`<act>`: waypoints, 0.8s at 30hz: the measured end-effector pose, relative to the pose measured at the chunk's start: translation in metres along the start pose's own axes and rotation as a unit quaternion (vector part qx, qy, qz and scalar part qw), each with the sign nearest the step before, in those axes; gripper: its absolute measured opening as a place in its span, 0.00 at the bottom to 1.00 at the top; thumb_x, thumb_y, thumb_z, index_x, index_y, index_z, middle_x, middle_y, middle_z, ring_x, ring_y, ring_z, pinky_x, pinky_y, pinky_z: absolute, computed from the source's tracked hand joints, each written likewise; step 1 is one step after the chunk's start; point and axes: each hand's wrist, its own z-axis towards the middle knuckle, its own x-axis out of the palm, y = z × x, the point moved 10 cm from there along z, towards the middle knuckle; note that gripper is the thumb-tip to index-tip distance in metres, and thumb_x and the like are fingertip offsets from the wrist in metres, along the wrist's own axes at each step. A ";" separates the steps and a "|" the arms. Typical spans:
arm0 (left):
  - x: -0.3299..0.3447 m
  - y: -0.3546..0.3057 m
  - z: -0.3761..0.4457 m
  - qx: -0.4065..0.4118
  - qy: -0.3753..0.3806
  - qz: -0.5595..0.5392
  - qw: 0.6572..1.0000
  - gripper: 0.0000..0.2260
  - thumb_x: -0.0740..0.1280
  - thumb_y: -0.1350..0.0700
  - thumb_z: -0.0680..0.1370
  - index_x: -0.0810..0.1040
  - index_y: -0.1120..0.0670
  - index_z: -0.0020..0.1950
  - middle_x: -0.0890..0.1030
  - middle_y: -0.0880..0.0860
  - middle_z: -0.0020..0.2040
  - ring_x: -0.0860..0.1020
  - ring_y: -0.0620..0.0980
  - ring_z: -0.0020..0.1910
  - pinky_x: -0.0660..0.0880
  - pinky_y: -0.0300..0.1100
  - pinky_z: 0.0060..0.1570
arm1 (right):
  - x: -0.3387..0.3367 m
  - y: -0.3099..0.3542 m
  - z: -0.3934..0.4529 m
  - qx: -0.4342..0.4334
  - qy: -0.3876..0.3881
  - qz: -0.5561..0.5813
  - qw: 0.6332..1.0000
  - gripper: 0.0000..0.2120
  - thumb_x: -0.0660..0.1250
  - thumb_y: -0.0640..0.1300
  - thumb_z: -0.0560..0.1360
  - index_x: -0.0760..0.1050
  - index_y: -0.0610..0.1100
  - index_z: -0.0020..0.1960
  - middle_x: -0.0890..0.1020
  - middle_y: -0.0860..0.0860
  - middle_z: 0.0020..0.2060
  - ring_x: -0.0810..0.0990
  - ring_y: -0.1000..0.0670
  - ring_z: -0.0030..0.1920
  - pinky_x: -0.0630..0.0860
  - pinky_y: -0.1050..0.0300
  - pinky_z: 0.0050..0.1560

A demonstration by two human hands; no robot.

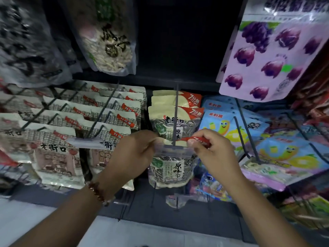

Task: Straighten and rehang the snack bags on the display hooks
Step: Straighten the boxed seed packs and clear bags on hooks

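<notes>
Seed bag (171,168) hangs at front end of centre hook (176,113), before same-brand bags (175,114) behind it; left hand (135,150) pinches top-left corner, fingers curled on header; right hand (211,154) pinches red top-right corner, thumb and forefinger clamped; price tag holder (173,149) covers hook tip, so cannot tell whether hole is threaded; risk: uneven pull tears header or bag slips off hook tip, drops toward lower hook (177,200).

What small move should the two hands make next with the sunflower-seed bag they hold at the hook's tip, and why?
Probably slide the front seed bag back along the hook toward the bags behind. The left hand and right hand pinch its top corners at the hook's front end, right behind the price-tag holder, well forward of them.
</notes>
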 end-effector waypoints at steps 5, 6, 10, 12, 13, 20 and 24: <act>0.011 0.018 -0.003 -0.060 0.012 -0.060 0.996 0.23 0.53 0.41 0.70 0.82 0.48 0.50 0.77 0.43 0.30 0.73 0.42 0.25 0.67 0.41 0.24 | 0.012 -0.009 0.001 0.014 0.007 -0.023 1.000 0.04 0.70 0.45 0.76 0.79 0.52 0.42 0.78 0.59 0.35 0.75 0.58 0.36 0.68 0.61 0.36; 0.015 0.020 -0.002 -0.063 0.014 -0.073 0.995 0.24 0.52 0.41 0.70 0.82 0.49 0.51 0.76 0.43 0.30 0.73 0.41 0.25 0.65 0.39 0.25 | 0.012 -0.010 -0.001 0.016 0.008 -0.026 0.999 0.04 0.70 0.45 0.76 0.79 0.52 0.42 0.79 0.58 0.35 0.75 0.58 0.36 0.69 0.60 0.36; 0.028 0.018 -0.002 -0.039 0.033 -0.058 0.997 0.18 0.58 0.45 0.74 0.82 0.53 0.54 0.77 0.41 0.33 0.76 0.39 0.29 0.70 0.42 0.26 | 0.002 -0.015 -0.006 0.027 0.002 -0.032 0.999 0.04 0.69 0.48 0.75 0.79 0.52 0.42 0.79 0.57 0.37 0.76 0.56 0.37 0.70 0.58 0.37; 0.029 0.020 -0.001 -0.037 0.033 -0.056 0.997 0.17 0.59 0.48 0.74 0.82 0.53 0.55 0.78 0.42 0.34 0.77 0.43 0.29 0.75 0.47 0.28 | -0.003 -0.017 -0.008 0.039 -0.010 -0.030 0.999 0.04 0.69 0.50 0.75 0.79 0.52 0.42 0.80 0.57 0.39 0.78 0.55 0.39 0.73 0.56 0.40; 0.029 0.018 0.001 -0.025 0.034 -0.062 0.997 0.16 0.59 0.47 0.74 0.81 0.50 0.54 0.80 0.45 0.37 0.78 0.44 0.31 0.77 0.49 0.31 | -0.004 -0.018 -0.007 0.045 -0.014 -0.033 0.998 0.03 0.69 0.48 0.75 0.79 0.52 0.43 0.81 0.57 0.40 0.78 0.56 0.41 0.75 0.54 0.42; 0.026 0.014 0.017 0.055 0.030 -0.076 0.995 0.10 0.60 0.47 0.75 0.77 0.44 0.52 0.80 0.42 0.42 0.79 0.45 0.40 0.76 0.47 0.37 | -0.002 -0.014 0.001 0.039 -0.014 -0.067 0.997 0.03 0.69 0.44 0.76 0.80 0.50 0.44 0.80 0.60 0.42 0.78 0.58 0.45 0.72 0.65 0.42; 0.025 0.023 0.016 0.051 0.030 -0.108 0.992 0.10 0.60 0.48 0.75 0.77 0.45 0.52 0.79 0.42 0.42 0.79 0.46 0.40 0.76 0.48 0.37 | -0.001 -0.008 0.000 0.026 -0.013 -0.083 0.996 0.05 0.70 0.43 0.76 0.79 0.52 0.43 0.81 0.58 0.42 0.78 0.58 0.46 0.71 0.68 0.42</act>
